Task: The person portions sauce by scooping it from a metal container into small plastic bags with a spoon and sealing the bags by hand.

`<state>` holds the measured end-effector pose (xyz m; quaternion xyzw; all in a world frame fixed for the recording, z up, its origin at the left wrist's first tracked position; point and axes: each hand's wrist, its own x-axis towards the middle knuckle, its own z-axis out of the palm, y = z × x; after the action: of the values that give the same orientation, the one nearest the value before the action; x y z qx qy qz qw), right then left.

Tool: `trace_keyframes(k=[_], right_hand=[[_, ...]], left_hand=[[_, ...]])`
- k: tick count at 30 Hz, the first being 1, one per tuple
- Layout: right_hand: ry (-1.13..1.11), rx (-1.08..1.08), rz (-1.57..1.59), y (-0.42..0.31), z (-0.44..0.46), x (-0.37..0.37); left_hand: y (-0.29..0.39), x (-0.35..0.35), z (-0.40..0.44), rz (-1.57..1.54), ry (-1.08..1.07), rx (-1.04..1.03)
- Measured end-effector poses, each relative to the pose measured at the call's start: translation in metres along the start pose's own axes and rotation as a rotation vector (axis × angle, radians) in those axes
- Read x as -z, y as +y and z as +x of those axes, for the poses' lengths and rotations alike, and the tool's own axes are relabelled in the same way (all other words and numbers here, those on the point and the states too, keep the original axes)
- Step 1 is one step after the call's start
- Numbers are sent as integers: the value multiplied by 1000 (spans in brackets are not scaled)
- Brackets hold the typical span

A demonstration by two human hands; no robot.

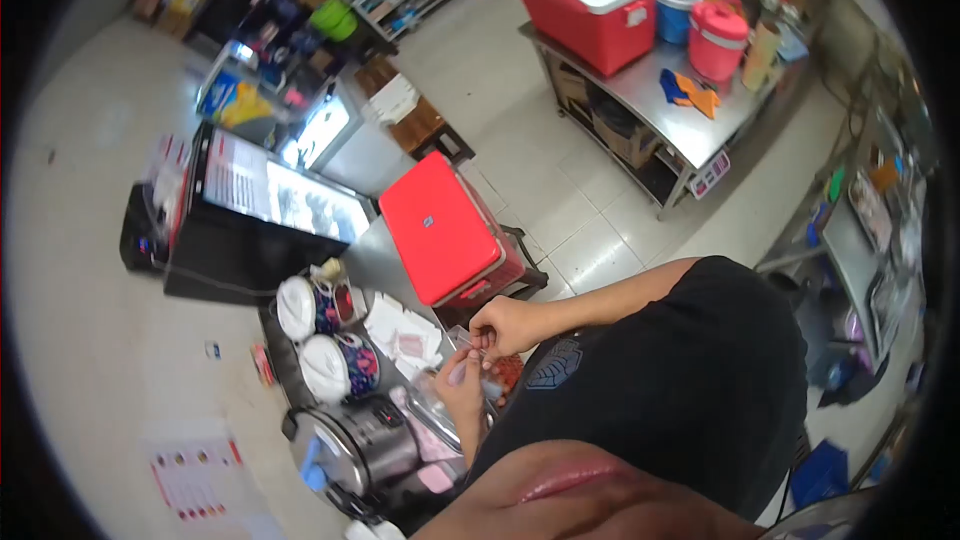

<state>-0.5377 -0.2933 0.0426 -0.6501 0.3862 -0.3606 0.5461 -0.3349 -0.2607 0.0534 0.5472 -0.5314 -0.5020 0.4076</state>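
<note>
My right hand (pixel 506 326) reaches in over the counter, its fingers closed in a pinch on a small clear plastic piece (pixel 459 337). Just below it, my left hand (pixel 462 398) is closed around something small and pinkish (pixel 458 373), possibly part of the same item; its kind is too small to make out. The fingertips of both hands nearly meet. Under and beside them sit a tray of orange-red pieces (pixel 509 372) and a clear-lidded container, partly hidden by my hands. White paper (pixel 398 332) with a pinkish patch on it lies to the left.
A steel rice cooker (pixel 375 437) and two white-lidded patterned containers (pixel 325 368) line the counter by the wall. A closed red cooler (pixel 437 225) stands beyond my hands. Farther off, a steel table (pixel 690 135) bears an open red cooler (pixel 590 25) and a pink jug (pixel 717 45).
</note>
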Motion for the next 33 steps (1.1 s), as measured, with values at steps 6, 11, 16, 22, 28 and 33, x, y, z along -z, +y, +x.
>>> trace_keyframes(k=[6,11,16,22,28,33], right_hand=[[230,45,11,12,-28,45],[444,69,40,9,-55,73],[589,-2,1,17,-60,93],[613,6,114,19,-53,99],[571,31,73,26,-36,90],[393,76,-262,21,-28,82]], left_hand=[[12,-49,46,231,-114,-46],[35,-98,67,290,-229,-209],[38,-120,86,410,-296,-297],[41,-124,89,456,-328,-300],[39,-108,86,424,-267,-222],[37,-97,81,406,-236,-262]])
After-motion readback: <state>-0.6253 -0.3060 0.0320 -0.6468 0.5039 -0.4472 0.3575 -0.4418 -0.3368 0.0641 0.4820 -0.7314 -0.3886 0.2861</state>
